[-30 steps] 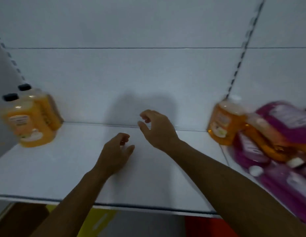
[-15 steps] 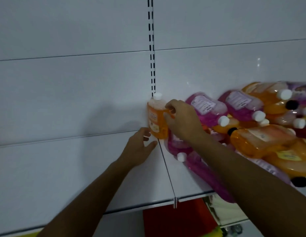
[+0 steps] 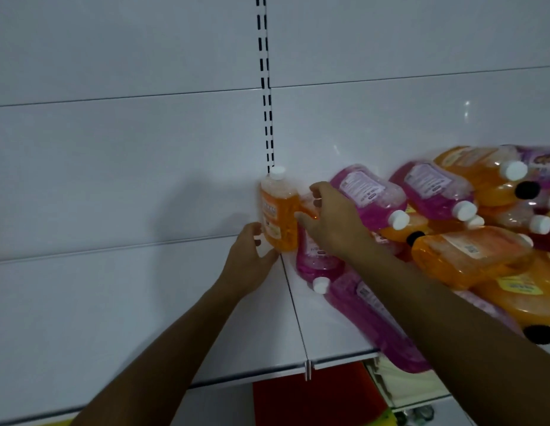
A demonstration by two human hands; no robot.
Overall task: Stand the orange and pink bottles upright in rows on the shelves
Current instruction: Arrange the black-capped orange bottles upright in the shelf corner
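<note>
Standing upright against the back wall of the shelf (image 3: pixel 322 327), right where the slotted upright rail (image 3: pixel 265 72) meets the shelf's rear edge, is one orange bottle (image 3: pixel 279 216) with a white cap. The left hand (image 3: pixel 252 256) is at its base from the left, fingers curled near the bottle's lower side and touching it; whether they truly grip it cannot be told. The right hand (image 3: pixel 332 222) reaches in just to the bottle's right, its fingers loosely bent and spread, the fingertips just beside the bottle's shoulder, with nothing clearly clamped in them.

Under and behind the right hand a pink bottle (image 3: pixel 316 262) lies on its side with its white cap toward the shelf's front edge. Another pink bottle (image 3: pixel 372 192) lies tilted behind the right wrist, cap pointing right. Toward the right end of the shelf a heap of orange and pink bottles (image 3: pixel 470 250) lies tumbled, none upright, with white and black caps mixed. A long pink bottle (image 3: pixel 375 318) lies along the shelf's front edge beneath the right forearm.
</note>
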